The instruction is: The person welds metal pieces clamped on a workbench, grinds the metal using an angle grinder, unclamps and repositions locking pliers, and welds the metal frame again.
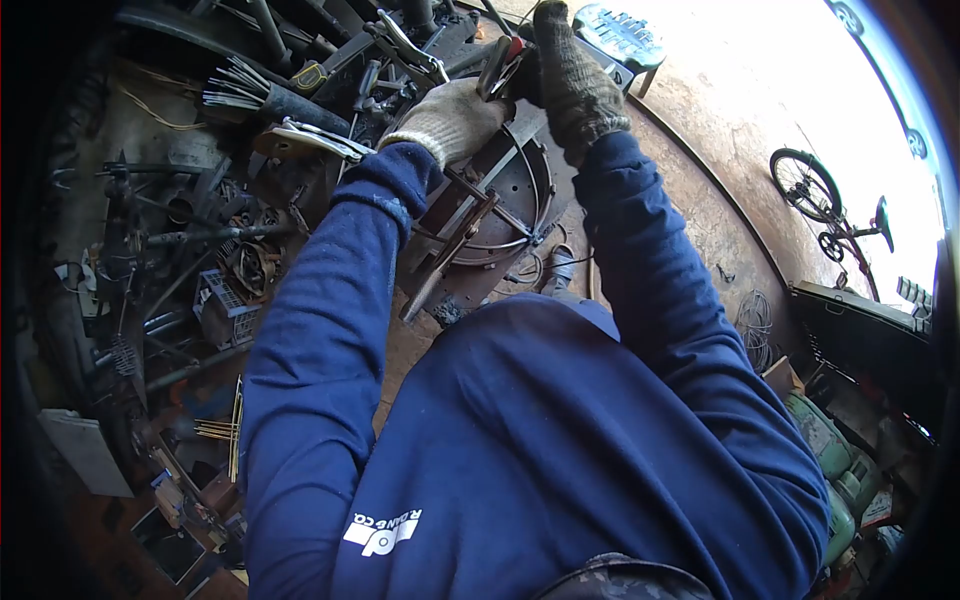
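My left hand [460, 120], in a pale knit glove, is closed at the top centre. A hand tool with metal handles and a red part [495, 68] rises from its fingers; its exact kind is unclear. Close beside it, my right hand [580, 90], in a darker, dirtier glove, is curled with its fingers turned away. Whatever it grips is hidden, though a dark shape [526, 82] shows between both hands. Below them sits a round metal frame [520, 190] with spokes and a flat bar across it.
Locking pliers [412, 48] and a tube of welding rods [265, 95] lie at upper left, near a yellow tape measure [309, 77]. Scrap metal and a grey crate [226, 308] crowd the left. A stool [618, 38], a bicycle [835, 215] and coiled wire [757, 325] stand right.
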Demonstrator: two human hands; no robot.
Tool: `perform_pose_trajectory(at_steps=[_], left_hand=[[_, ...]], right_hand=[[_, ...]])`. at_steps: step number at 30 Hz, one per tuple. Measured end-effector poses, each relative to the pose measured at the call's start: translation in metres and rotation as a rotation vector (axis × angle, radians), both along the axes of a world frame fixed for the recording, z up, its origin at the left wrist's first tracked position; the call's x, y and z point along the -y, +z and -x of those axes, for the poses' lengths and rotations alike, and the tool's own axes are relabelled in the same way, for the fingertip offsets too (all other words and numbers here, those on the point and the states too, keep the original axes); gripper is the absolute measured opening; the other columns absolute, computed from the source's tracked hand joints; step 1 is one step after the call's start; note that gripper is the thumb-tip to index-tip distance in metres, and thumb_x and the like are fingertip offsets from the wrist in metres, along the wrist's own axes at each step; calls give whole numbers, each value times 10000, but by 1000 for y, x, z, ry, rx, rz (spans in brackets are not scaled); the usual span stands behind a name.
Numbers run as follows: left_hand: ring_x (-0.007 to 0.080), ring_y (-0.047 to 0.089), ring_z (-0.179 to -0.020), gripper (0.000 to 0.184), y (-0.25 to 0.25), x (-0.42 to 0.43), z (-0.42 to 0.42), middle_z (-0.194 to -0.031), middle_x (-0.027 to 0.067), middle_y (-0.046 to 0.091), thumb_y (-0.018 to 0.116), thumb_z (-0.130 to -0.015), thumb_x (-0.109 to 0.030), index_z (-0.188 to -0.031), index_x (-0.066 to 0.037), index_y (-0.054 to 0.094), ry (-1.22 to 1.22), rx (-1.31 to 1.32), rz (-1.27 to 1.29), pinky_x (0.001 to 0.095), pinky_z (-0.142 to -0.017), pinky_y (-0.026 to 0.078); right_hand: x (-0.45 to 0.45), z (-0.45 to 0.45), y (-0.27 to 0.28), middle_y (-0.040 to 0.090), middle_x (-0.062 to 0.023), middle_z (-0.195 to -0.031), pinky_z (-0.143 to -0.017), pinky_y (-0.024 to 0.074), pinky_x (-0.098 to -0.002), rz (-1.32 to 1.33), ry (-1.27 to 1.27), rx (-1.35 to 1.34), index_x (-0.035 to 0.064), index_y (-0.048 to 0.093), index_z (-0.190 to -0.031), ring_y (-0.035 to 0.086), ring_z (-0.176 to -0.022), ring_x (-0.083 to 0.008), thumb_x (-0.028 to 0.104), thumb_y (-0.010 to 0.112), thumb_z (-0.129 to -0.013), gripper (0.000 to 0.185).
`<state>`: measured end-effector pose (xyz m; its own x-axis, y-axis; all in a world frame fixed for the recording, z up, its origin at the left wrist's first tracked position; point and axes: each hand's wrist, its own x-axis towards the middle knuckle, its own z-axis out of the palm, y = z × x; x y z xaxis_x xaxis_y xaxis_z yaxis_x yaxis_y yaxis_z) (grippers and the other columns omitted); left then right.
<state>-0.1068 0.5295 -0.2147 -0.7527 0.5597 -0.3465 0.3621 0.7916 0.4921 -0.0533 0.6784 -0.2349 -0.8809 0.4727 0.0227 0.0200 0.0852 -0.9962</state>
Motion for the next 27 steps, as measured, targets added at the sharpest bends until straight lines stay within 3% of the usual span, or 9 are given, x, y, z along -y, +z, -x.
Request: perform_pose_trajectory(at_steps=[4,11,17,21,23,24,27], left_hand=[[258,643,-875,480,17,-3,-7,-947,127,687,627,-854,-504,-1090,-90,685,85,93,47,382,-834,487],[248,659,-921,492,12,0,-5,-975,122,697,640,-844,-514,-1100,-98,697,83,90,30,373,-865,491],[289,665,-947,495,13,-3,-6,-1004,146,697,621,-851,-515,-1124,-107,688,78,36,68,385,-869,498],[307,669,-984,491,2,0,-1,-1018,167,699,593,-870,-511,-1128,-104,684,39,80,43,398,-871,499],[325,668,-1014,444,-6,-1,2,-1075,179,685,575,-924,-456,-1185,-104,642,-112,-108,13,409,-888,512],[351,661,-1025,383,-38,4,16,-1124,183,663,517,-987,-373,-1237,-92,586,-367,-385,9,415,-910,527],[363,653,-1039,355,-75,8,38,-1134,186,652,467,-1012,-332,-1247,-86,567,-563,-538,33,428,-912,536]], right_hand=[[-27,4,11,647,-179,-1095,-875,504,-365,-118,214,30,-14,485,-1331,629,-1018,-269,487,690,-826,740],[-43,10,23,644,-202,-1124,-920,493,-378,-252,432,71,-21,454,-1363,627,-1063,-299,514,743,-764,853],[-30,10,20,641,-221,-1149,-958,484,-390,-292,344,57,-27,428,-1390,626,-1101,-324,537,788,-711,953],[0,11,11,639,-235,-1165,-984,478,-397,-337,111,86,-31,411,-1408,625,-1127,-341,553,819,-675,1021],[10,12,8,637,-235,-1183,-998,472,-401,-315,19,117,-25,424,-1405,620,-1144,-352,574,821,-661,1034],[14,14,6,636,-233,-1197,-1005,468,-402,-298,-16,137,-18,441,-1398,616,-1155,-359,591,816,-655,1031],[22,26,-8,634,-222,-1240,-1014,467,-410,-200,-76,223,22,539,-1337,610,-1170,-374,595,794,-657,925]])
